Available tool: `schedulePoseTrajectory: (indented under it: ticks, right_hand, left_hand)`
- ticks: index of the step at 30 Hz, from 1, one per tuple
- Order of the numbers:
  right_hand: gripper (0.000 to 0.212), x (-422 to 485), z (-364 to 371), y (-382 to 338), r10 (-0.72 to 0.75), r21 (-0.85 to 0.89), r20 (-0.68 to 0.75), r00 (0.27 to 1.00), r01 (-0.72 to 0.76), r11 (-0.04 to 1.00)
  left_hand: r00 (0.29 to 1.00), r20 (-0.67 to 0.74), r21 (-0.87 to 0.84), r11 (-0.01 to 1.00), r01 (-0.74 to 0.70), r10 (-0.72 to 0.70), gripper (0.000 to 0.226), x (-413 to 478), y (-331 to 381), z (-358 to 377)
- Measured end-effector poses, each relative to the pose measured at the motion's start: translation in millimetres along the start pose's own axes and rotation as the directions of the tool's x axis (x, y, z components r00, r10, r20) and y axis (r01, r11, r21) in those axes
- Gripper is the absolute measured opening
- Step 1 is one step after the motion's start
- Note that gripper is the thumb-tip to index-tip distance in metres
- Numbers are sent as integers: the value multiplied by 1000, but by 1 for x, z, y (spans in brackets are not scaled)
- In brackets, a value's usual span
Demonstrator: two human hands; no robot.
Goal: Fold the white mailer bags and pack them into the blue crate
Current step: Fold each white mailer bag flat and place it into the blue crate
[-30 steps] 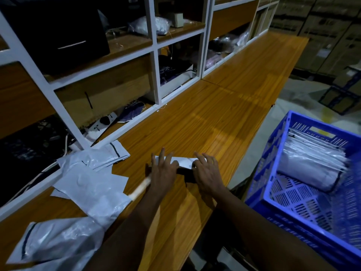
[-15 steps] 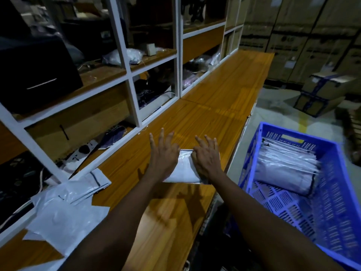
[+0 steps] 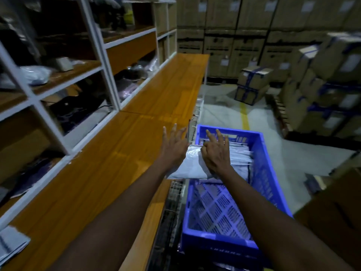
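Observation:
A folded white mailer bag [image 3: 192, 165] hangs over the gap between the wooden table [image 3: 117, 153] and the blue crate [image 3: 214, 245]. My left hand [image 3: 173, 147] holds its left end and my right hand [image 3: 216, 153] its right end. The fingers lie straight on top, and the thumbs are hidden beneath. Several folded white bags [image 3: 241, 159] stand in a row at the crate's far end, just beyond my right hand. The near half of the crate shows its bare lattice floor.
A white-framed shelf unit [image 3: 109, 61] with clutter runs along the table's left side. An unfolded mailer [image 3: 9, 245] lies at the table's near left corner. A wire rack [image 3: 175, 194] sits between table and crate. Cardboard boxes [image 3: 254, 83] stand on the floor beyond.
Both hands have lifted the folded bag off the table and carried it right, to the crate's left wall. The view has swung right, towards the crate.

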State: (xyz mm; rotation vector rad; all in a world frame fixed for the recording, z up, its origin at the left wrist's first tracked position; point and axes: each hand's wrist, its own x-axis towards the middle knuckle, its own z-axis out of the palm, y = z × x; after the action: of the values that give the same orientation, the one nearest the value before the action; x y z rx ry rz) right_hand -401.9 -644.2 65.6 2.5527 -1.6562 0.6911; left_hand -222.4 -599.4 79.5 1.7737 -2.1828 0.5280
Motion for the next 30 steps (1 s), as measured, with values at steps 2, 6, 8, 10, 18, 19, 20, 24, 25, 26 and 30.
schedulePoseTrajectory:
  ticks: [2, 6, 8, 10, 18, 19, 20, 24, 25, 26, 30]
  right_hand:
    - [71, -1, -3, 35, 52, -27, 12, 999, -52, 998]
    - [66, -6, 3, 92, 131, -80, 0, 991, -130, 988]
    - [64, -9, 14, 117, 163, -88, 5, 987, -162, 983]
    - [59, -15, 29, 138, 170, -101, 22, 985, -167, 981]
    - [47, -34, 86, 171, 148, -183, 325, 934, -92, 979]
    - [45, -35, 90, 172, 145, -164, 333, 932, -94, 982]
    - [46, -37, 94, 173, 141, -142, 322, 936, -99, 985]
    - [84, -35, 104, 176, 156, -146, 399, 904, -105, 984]
    - [98, -35, 104, 176, 155, -179, 439, 885, -83, 980]
    - [105, -34, 105, 177, 145, -203, 452, 880, -57, 978]
    - [102, -35, 108, 181, 147, -256, 436, 888, -34, 966]
  left_hand:
    - [997, 40, -24, 998, -58, 59, 16, 24, 24, 15]
    - [988, 95, -40, 992, -120, 124, 16, 60, 67, 38]
    - [974, 166, -47, 988, -147, 153, 19, 73, 86, 54]
    - [956, 239, -46, 986, -162, 168, 20, 78, 96, 74]
    - [875, 457, -18, 985, -169, 158, 17, 59, 112, 144]
    - [855, 496, -12, 986, -165, 149, 12, 57, 113, 148]
    - [833, 537, -2, 988, -156, 133, 13, 57, 113, 151]
    - [850, 510, -3, 989, -147, 128, 24, 59, 120, 166]
    - [853, 508, -14, 991, -131, 120, 25, 60, 122, 168]
    - [859, 501, -19, 993, -113, 107, 26, 61, 123, 168]
    - [834, 540, -69, 993, -94, 117, 68, 61, 122, 170]
